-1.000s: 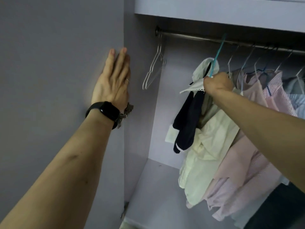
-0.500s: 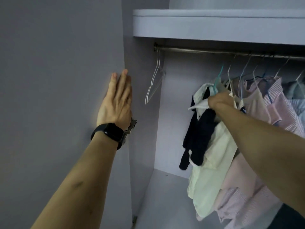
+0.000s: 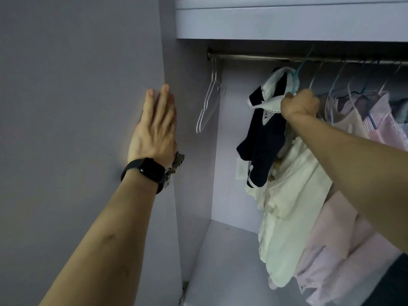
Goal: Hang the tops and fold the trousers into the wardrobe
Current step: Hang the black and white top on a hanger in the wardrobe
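Observation:
My right hand (image 3: 299,104) grips a teal hanger (image 3: 295,79) at its neck, together with the white collar of a navy and white top (image 3: 261,140) that hangs from it. The hanger's hook reaches up to the metal rail (image 3: 254,56); whether it sits on the rail I cannot tell. A cream shirt (image 3: 289,208) hangs just behind the top. My left hand (image 3: 154,129) lies flat, fingers straight, against the open wardrobe door (image 3: 77,107), with a black watch on the wrist.
An empty clear hanger (image 3: 209,102) hangs at the rail's left end. Several pink and striped shirts (image 3: 344,228) fill the rail to the right. A shelf (image 3: 287,23) sits above the rail. The wardrobe floor (image 3: 225,261) lies below left. A door hinge (image 3: 176,162) sits by my left wrist.
My right hand has lifted the hanger and top up toward the rail after dipping lower half a second ago. My left hand stays flat on the door.

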Motion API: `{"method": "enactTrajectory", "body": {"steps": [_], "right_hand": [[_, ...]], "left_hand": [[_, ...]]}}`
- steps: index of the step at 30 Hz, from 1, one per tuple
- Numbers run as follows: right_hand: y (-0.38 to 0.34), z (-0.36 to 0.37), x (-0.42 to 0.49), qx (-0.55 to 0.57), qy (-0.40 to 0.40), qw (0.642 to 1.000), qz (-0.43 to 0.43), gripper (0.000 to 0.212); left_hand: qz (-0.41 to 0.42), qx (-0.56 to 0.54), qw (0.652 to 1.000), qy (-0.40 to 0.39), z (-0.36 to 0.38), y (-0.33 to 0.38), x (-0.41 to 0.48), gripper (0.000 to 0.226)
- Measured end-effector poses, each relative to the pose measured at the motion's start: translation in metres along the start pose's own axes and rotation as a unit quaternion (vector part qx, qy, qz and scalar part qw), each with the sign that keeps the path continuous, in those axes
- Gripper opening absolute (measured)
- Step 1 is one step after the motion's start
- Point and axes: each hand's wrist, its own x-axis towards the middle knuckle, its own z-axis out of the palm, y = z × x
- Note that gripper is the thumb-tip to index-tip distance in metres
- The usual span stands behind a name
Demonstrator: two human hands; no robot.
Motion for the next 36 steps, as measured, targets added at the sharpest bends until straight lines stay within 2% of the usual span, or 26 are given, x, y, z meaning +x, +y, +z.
{"method": "enactTrajectory", "body": {"steps": [5, 9, 14, 18, 21, 23, 26, 30, 33, 36], "right_hand": [[0.002, -0.004, 0.020, -0.066, -0.060, 0.995, 0.035, 0.047], [0.011, 0.002, 0.013, -0.094, -0.065, 0.993, 0.010, 0.043], [0.022, 0.003, 0.003, -0.109, -0.106, 0.988, -0.009, 0.050], [0.032, 0.000, -0.015, -0.133, -0.146, 0.980, -0.026, 0.061], [0.031, -0.019, -0.039, -0.146, -0.194, 0.970, -0.024, 0.072], [0.033, -0.033, -0.062, -0.137, -0.207, 0.968, -0.032, 0.064], [0.029, -0.069, -0.103, -0.110, -0.224, 0.963, -0.102, 0.052], [0.028, -0.133, -0.162, -0.008, -0.262, 0.947, -0.187, 0.041], [0.033, -0.188, -0.202, 0.061, -0.232, 0.948, -0.208, 0.032], [0.059, -0.239, -0.234, 0.102, -0.186, 0.958, -0.190, 0.025]], "left_hand": [[0.000, 0.005, 1.000, 0.010, 0.001, -0.001, 0.000, 0.069], [0.000, 0.006, 1.000, 0.006, 0.002, 0.000, 0.001, 0.070], [-0.004, -0.003, 1.000, 0.000, 0.003, 0.002, 0.001, 0.070], [-0.005, -0.022, 0.999, -0.031, -0.001, 0.002, 0.002, 0.072], [0.006, -0.070, 0.994, -0.083, -0.011, -0.006, 0.002, 0.073], [0.012, -0.147, 0.981, -0.123, -0.018, -0.008, 0.003, 0.070], [-0.023, -0.329, 0.928, -0.170, -0.041, -0.011, 0.001, 0.064], [-0.074, -0.546, 0.813, -0.187, -0.094, -0.009, -0.015, 0.067], [-0.097, -0.647, 0.737, -0.169, -0.140, -0.011, -0.037, 0.064], [-0.091, -0.698, 0.694, -0.150, -0.183, 0.002, -0.066, 0.059]]}}
